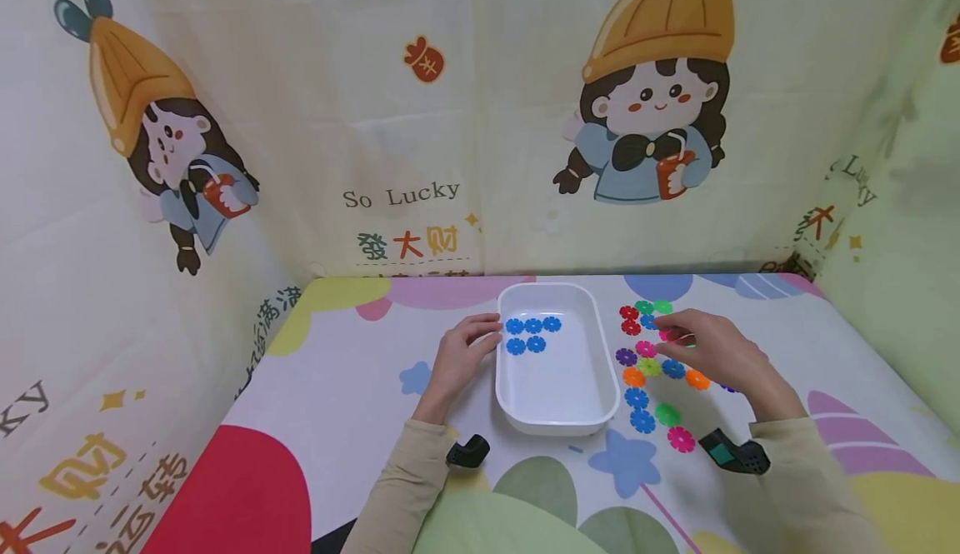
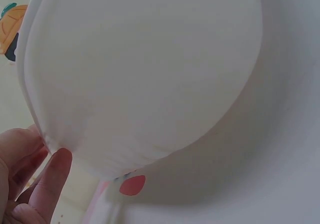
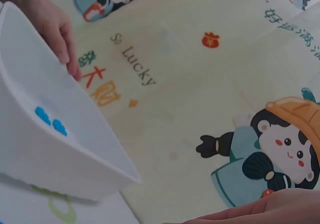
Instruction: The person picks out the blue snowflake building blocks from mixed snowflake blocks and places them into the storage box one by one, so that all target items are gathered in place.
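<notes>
Hand on the left (image 1: 459,358): A soft, steady touch is best here. The fingers bend a little, the thumb is spread from them, and the tips touch the tray's left edge.
White tray (image 1: 557,387): It sits on the bench (image 1: 337,379) between the two hands. A hard push could make it slide.
Blue flowers inside (image 1: 533,326): Five lie flat, three in the back row and two in front. A bump might make the rows crooked.
Loose flowers (image 1: 649,366): They lie right of the tray in many colors, some very close together. Pinching just one by its edge should work best, without dragging its neighbors.
Hand on the right (image 1: 716,356): It hangs over the loose flowers, thumb and pointing finger apart, tips toward the tray. I cannot see it hold any.
</notes>
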### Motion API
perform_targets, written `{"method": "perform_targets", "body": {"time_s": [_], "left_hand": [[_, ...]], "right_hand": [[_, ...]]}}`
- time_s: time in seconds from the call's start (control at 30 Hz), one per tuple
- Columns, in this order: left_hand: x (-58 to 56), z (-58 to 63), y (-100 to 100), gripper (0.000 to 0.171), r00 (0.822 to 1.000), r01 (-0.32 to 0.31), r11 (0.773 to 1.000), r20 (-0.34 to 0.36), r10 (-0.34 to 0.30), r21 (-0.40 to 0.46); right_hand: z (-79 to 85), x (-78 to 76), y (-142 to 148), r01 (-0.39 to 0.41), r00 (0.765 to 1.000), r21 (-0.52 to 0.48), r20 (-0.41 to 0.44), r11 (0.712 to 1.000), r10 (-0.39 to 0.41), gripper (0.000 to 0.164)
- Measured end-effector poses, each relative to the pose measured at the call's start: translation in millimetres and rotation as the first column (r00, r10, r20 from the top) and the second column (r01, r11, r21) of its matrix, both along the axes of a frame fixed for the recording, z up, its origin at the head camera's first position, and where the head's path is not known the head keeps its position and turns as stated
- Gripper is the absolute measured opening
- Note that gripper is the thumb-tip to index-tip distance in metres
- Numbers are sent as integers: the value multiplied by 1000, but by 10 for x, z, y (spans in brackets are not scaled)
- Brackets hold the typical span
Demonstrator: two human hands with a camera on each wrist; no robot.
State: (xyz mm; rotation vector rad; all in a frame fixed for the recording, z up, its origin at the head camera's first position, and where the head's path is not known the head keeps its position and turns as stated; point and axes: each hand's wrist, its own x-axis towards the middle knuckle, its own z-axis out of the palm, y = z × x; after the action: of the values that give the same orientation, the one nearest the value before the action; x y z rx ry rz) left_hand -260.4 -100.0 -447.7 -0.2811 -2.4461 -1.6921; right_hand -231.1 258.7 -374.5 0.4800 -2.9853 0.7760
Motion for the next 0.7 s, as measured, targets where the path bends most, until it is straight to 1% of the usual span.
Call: {"method": "perform_targets", "body": {"time_s": [0.1, 0.37, 0.53, 0.7], "left_hand": [[2, -4, -4, 19, 1000, -4, 1000, -1, 4, 3], [7, 7, -8, 19, 1000, -7, 1000, 1, 7, 1], [7, 7, -6, 19, 1000, -9, 1000, -2, 9, -5], [10, 9, -12, 20, 1000, 0, 1000, -9, 0, 0]], "right_hand": [[-44, 36, 117, 18, 999, 4, 50, 1000, -18, 48], [-166, 82, 360, -12, 999, 10, 48, 1000, 11, 43], [-283, 73, 404, 4, 998, 30, 60, 1000, -6, 41], [-376, 47, 384, 0, 998, 38, 64, 999, -2, 40]]}}
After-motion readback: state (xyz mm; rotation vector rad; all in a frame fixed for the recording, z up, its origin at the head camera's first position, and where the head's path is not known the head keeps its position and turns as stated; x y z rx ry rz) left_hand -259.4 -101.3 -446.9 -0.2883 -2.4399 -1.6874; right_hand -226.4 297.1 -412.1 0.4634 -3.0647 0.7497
